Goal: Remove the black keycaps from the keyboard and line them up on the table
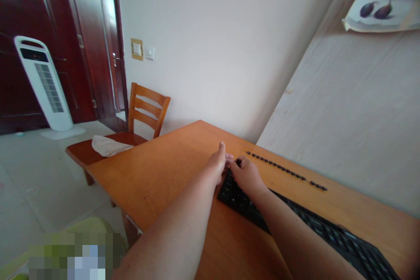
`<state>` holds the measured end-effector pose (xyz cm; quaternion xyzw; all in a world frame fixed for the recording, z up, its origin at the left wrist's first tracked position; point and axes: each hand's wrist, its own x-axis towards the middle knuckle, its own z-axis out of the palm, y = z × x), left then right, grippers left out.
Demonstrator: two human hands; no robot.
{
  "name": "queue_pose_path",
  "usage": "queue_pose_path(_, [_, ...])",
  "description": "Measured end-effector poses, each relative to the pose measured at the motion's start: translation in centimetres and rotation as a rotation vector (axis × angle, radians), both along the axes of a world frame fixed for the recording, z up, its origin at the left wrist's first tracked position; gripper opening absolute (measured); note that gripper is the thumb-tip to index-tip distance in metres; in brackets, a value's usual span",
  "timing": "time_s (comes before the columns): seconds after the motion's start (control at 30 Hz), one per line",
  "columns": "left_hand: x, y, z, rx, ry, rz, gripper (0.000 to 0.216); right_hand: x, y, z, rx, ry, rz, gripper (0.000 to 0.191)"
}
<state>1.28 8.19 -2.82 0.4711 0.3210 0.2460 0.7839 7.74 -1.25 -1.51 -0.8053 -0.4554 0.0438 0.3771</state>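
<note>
I see bare counter (157,175) to the left of the left hand (218,164), open out to its edge. To the right, the keyboard (308,223) fills the near side under the right hand (246,175). Beyond it a row of small dark pieces (285,169) lies near the wall (344,118), leaving a narrow strip between.

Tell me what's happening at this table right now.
A person has both hands at the far end of a black keyboard lying on a wooden table. The left hand and right hand meet at its corner, fingers on the keys there. A row of small dark pieces, possibly removed keycaps, is lined up on the table just beyond the keyboard.
</note>
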Motion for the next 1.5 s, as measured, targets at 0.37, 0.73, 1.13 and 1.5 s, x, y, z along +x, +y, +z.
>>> queue_pose_path(0.37, [0.6,0.1,-0.3,0.096,0.062,0.039,0.074,0.2,-0.3,-0.5,0.056,0.044,-0.064,0.032])
queue_pose_path(0.73, [0.5,-0.2,0.0,0.116,0.097,0.027,0.074,0.2,-0.5,-1.2,0.180,0.222,-0.123,0.024])
queue_pose_path(1.13, [0.1,-1.2,0.5,0.404,0.020,0.049,0.037,0.7,-0.9,1.0,0.399,0.478,-0.118,0.022])
queue_pose_path(1.5, [0.0,-1.6,0.9,0.482,-0.079,0.017,0.012,1.2,-1.2,1.3,0.504,0.426,-0.085,0.032])
